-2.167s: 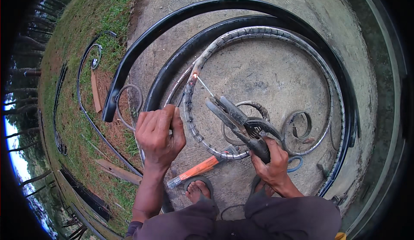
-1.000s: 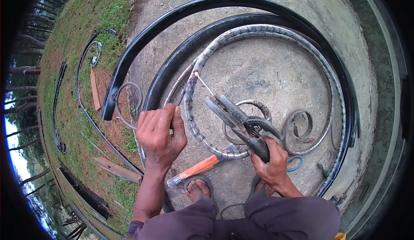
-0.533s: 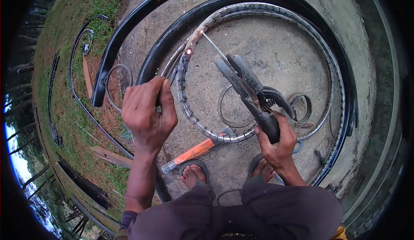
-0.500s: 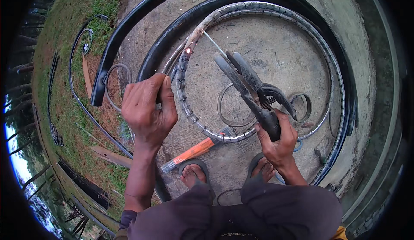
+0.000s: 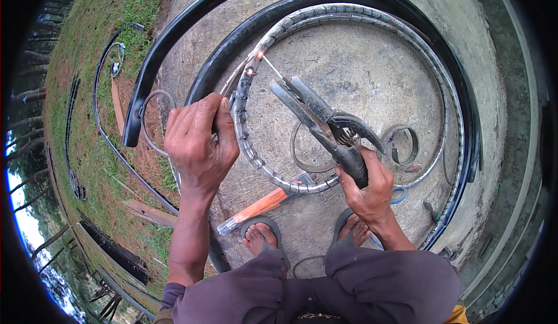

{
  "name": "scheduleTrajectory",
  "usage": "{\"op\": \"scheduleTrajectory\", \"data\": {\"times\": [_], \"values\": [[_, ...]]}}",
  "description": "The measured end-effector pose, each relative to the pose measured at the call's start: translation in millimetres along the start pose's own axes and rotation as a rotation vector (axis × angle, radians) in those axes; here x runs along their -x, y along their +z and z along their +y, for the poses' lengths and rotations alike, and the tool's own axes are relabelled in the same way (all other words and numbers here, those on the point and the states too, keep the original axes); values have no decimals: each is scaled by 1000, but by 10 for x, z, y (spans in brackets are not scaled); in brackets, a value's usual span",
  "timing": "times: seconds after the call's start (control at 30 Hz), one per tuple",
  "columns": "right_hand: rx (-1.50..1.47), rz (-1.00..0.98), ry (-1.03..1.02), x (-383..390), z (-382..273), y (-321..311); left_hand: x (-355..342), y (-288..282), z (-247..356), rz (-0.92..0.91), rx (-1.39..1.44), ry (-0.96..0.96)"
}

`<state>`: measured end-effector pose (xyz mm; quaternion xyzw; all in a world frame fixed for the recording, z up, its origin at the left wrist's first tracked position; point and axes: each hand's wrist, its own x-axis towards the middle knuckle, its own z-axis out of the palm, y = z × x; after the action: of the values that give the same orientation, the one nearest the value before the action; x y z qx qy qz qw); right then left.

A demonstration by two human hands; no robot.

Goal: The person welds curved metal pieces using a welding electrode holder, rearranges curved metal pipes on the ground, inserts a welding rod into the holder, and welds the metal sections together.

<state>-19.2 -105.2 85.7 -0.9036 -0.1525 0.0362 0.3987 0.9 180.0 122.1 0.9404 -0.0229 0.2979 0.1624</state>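
Observation:
My right hand (image 5: 370,193) is closed round the handle of a black welding electrode holder (image 5: 317,123). A thin pale welding rod (image 5: 273,68) sticks out of its jaws. The rod's tip meets a large metal ring (image 5: 243,129) at its upper left, beside a small orange glow; a second glowing spot lies just below. Dark marks run across the ring at intervals. My left hand (image 5: 202,141) is a closed fist close to the ring's left side. What it grips, if anything, is hidden. Thin metal strips (image 5: 235,74) lie between the fist and the glowing spots.
Thick black curved tubes (image 5: 152,53) arc round the ring on the concrete. An orange packet (image 5: 258,207) lies by my sandalled feet. A flat looped strap (image 5: 412,143) lies at right. On the grass at left are a thin dark hoop (image 5: 96,100) and wooden boards (image 5: 148,212).
My right hand and the electrode holder have shifted slightly left. The rod tip has moved left and up along the ring, and a fresh glow shows there. My left hand is nearly still.

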Motion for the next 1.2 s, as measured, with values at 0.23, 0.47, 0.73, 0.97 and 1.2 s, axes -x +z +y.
{"op": "scheduleTrajectory", "data": {"times": [0.23,0.47,0.73,0.97,1.2], "values": [[-3,-7,-21,-35,-25,1,-5,-24,-16,12,-10,-5],[13,-16,-25,-20,-35,-6,5,-71,12,0,-8,-6],[-260,-197,259,-73,-162,-125,49,-101,-21,-8,27,-54],[173,26,-229,19,35,-115,73,-150,-13,9,44,-166],[141,46,-118,81,51,-40,125,-146,-30,11,30,-175]]}}
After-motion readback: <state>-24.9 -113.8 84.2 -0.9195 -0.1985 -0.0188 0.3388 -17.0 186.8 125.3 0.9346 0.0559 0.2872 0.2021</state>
